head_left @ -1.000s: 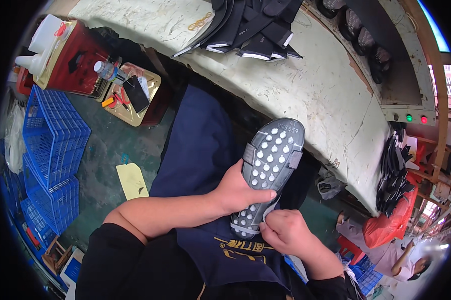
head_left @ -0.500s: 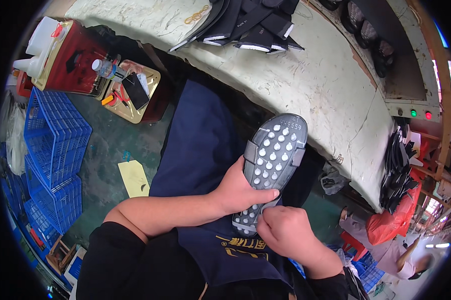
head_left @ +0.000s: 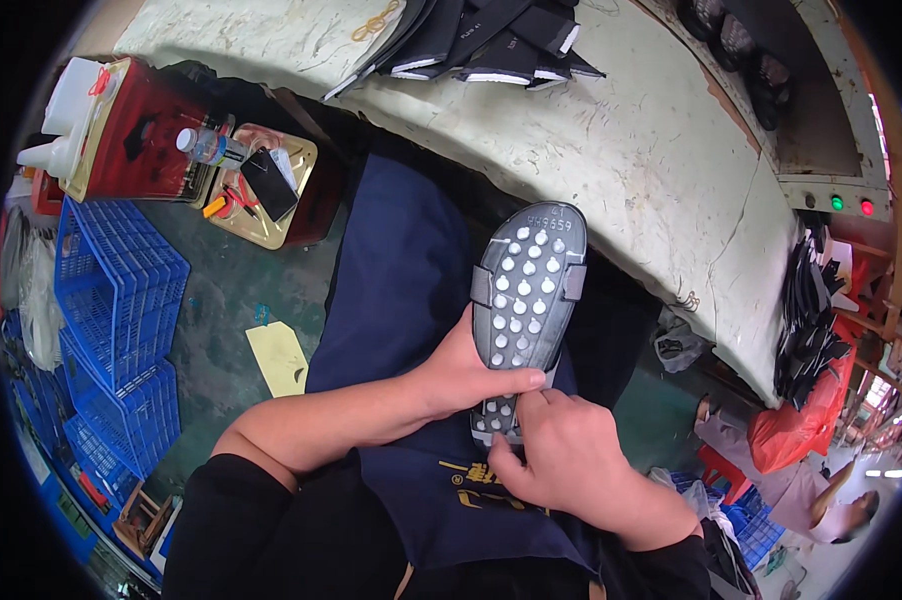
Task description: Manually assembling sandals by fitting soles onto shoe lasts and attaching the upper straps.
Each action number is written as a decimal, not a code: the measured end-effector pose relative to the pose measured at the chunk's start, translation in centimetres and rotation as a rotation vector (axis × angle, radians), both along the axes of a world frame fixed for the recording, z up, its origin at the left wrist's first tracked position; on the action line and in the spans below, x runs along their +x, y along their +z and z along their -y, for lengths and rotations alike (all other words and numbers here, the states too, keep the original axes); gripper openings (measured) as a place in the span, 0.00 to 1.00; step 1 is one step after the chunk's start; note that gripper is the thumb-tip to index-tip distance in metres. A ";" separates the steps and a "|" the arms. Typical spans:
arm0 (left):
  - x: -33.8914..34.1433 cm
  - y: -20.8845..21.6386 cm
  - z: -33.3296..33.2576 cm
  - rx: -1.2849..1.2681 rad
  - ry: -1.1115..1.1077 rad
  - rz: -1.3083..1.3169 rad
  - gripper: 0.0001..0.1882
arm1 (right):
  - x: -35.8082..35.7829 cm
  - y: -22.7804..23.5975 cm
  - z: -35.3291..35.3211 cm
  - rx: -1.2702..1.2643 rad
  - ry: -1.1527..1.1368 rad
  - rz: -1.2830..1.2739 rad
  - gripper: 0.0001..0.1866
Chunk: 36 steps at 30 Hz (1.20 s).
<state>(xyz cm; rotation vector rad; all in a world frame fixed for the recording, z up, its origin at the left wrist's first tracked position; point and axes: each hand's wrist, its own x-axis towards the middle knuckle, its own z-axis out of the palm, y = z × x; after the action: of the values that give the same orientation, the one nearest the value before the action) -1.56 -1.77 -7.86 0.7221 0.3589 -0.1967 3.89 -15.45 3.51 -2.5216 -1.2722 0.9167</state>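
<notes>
A grey shoe sole (head_left: 527, 290) with pale round studs lies tread-up on my lap, over a dark blue apron (head_left: 401, 300). My left hand (head_left: 466, 372) grips its left edge near the heel, thumb laid across the tread. My right hand (head_left: 561, 455) pinches the heel end from below, fingers curled on the lower studs. The toe end points toward the worn white workbench (head_left: 611, 140).
Black shoe upper pieces (head_left: 481, 40) are piled on the bench's far side. Blue plastic crates (head_left: 111, 300) stand at my left, beside a red box (head_left: 136, 135) and a gold tray (head_left: 271, 190) with a bottle and small items. A machine with green and red lights (head_left: 849, 205) is at right.
The sole has tipped slightly, its toe end lifting toward the bench. My right hand has slid up onto the heel end and my left thumb now crosses the tread.
</notes>
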 end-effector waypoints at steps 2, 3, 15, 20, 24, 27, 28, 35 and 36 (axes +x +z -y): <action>-0.1 -0.3 -0.2 0.074 0.000 0.006 0.46 | 0.0 -0.2 0.6 0.029 0.004 0.010 0.13; -0.2 -0.4 -0.2 0.112 0.001 0.008 0.45 | 0.6 -0.5 1.7 0.097 -0.107 -0.210 0.12; -0.6 -1.6 0.0 0.184 0.009 0.080 0.42 | -1.7 -8.7 5.0 0.836 -1.002 -1.122 0.56; -0.9 -1.2 0.7 0.235 0.032 0.078 0.43 | -1.8 -9.3 4.6 0.725 -0.831 -1.174 0.61; -1.4 -0.2 0.7 0.440 0.036 0.143 0.46 | -2.0 -9.3 4.3 0.708 -0.751 -1.013 0.61; -1.5 0.6 0.3 0.495 0.026 0.208 0.47 | -1.9 -8.6 4.4 0.708 -0.729 -0.993 0.61; -1.4 0.8 0.2 0.496 0.021 0.210 0.47 | -1.9 -8.3 4.5 0.723 -0.745 -1.042 0.61; -1.2 0.8 0.1 0.439 -0.074 0.142 0.47 | -2.2 -8.6 4.5 0.720 -0.786 -0.945 0.60; -1.1 0.8 0.0 0.442 -0.080 0.146 0.47 | -2.2 -8.7 4.4 0.715 -0.763 -0.887 0.60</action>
<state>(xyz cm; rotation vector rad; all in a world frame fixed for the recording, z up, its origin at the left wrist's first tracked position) -2.69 -1.81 -7.04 1.1816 0.2346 -0.1391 1.66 -19.88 -5.19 -1.4915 -0.2259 0.9467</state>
